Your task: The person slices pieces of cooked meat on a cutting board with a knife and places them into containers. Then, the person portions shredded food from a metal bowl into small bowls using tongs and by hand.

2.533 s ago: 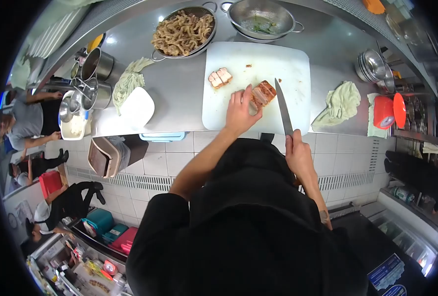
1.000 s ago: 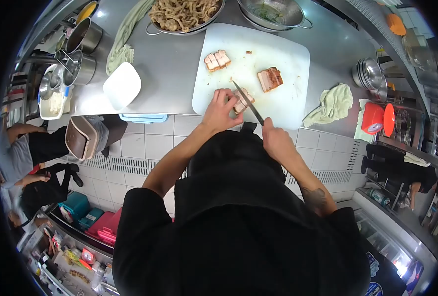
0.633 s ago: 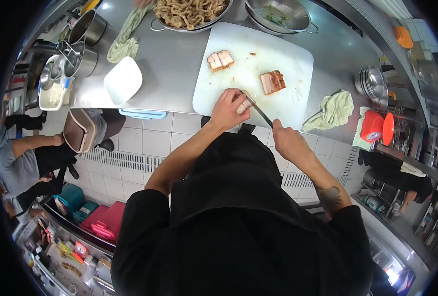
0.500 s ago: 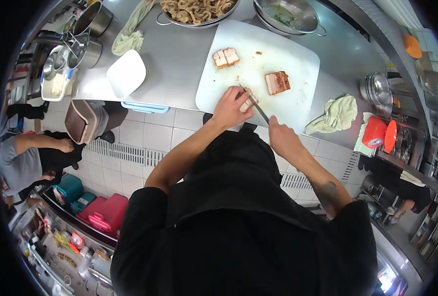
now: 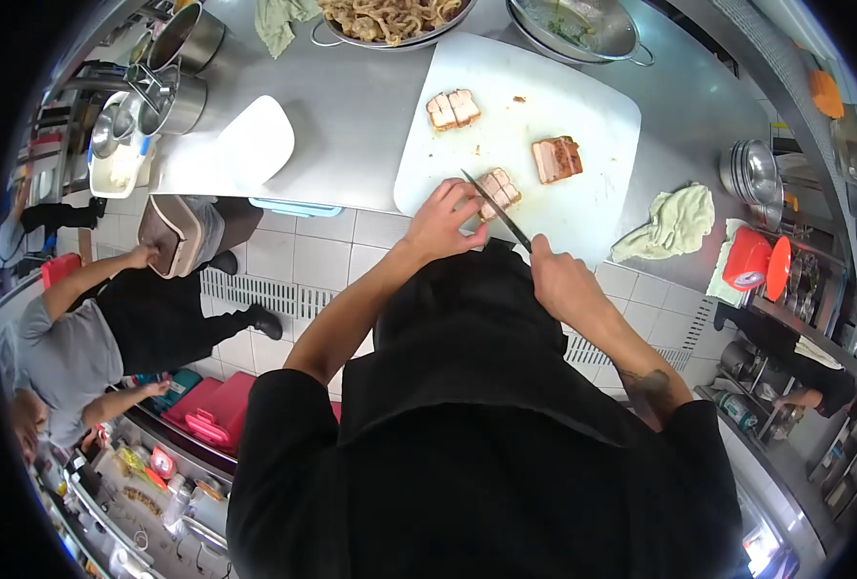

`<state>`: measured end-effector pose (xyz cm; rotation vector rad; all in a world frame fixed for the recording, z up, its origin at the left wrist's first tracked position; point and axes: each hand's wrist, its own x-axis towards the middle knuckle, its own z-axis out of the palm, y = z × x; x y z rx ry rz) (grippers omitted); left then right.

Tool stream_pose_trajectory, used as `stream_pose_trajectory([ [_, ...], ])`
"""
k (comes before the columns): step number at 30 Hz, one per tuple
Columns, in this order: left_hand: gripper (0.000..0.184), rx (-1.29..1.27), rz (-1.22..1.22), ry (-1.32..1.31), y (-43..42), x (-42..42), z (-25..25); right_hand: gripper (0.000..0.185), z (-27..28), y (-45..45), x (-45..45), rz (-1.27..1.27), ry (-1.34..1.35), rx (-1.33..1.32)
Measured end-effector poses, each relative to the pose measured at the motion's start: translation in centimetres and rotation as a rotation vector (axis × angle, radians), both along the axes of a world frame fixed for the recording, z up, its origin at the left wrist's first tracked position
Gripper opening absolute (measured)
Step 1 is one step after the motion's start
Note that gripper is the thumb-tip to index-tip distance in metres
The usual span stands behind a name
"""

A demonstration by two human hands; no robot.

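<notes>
My right hand (image 5: pixel 556 277) is closed round the handle of a long knife (image 5: pixel 506 218), whose blade points up and left beside a cut slab of meat (image 5: pixel 499 189). At the near edge of the white cutting board (image 5: pixel 583 116), my left hand (image 5: pixel 444 220) has bent fingers at the slab's left side; whether the fingertips grip the meat is unclear. Farther back lies another cut piece of meat (image 5: pixel 454 109), in a few sections. A thicker, browned block of meat (image 5: pixel 557 159) rests toward the board's right side, touched by neither hand.
Behind the board stand a colander of cooked strips (image 5: pixel 390 17) and a steel colander (image 5: pixel 583 24). A white dish (image 5: pixel 257 141) is at left; a green cloth (image 5: pixel 670 224) and red scale (image 5: pixel 749 257) are at right. A co-worker (image 5: pixel 71 338) leans by a bin (image 5: pixel 170 234).
Since the earliest frame, the knife and both hands have moved from the browned block to a separate slab nearer me. Most recently, my left fingers have shifted left, exposing more of that slab.
</notes>
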<state>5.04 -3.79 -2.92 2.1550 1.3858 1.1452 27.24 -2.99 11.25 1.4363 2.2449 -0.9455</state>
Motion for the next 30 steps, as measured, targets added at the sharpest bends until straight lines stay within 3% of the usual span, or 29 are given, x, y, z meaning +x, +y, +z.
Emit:
stream_pose_trajectory([
  [4,0.038,0.021,0.036,0.003,0.7,0.4,-0.5,0.013,-1.5,-0.7,-0.1,0.013,-0.007,0.018],
  [7,0.036,0.008,0.035,0.005,0.0,0.2,-0.5,0.014,-8.8,-0.9,-1.7,-0.062,0.117,0.102],
  [10,0.034,0.015,0.060,0.033,0.7,0.1,-0.3,0.013,-10.0,-0.7,-2.5,-0.064,0.149,0.198],
  [15,0.050,-0.049,0.115,0.033,0.0,0.7,0.8,0.015,-6.4,-0.8,-0.8,-0.111,0.205,0.154],
  [17,0.058,-0.099,0.145,0.048,0.2,1.8,1.4,0.020,-3.9,-1.5,0.2,-0.242,0.249,0.200],
  [19,0.063,-0.045,0.186,0.229,1.3,3.2,1.8,0.020,-2.9,-2.0,1.7,-0.292,0.266,0.224],
  [24,0.044,-0.029,0.146,0.455,2.2,3.0,-0.6,0.019,-0.2,-1.8,4.8,-0.413,0.239,0.263],
  [30,0.049,-0.044,0.356,0.611,2.0,2.2,1.2,0.017,-0.2,-0.6,11.0,-0.427,0.217,0.308],
])
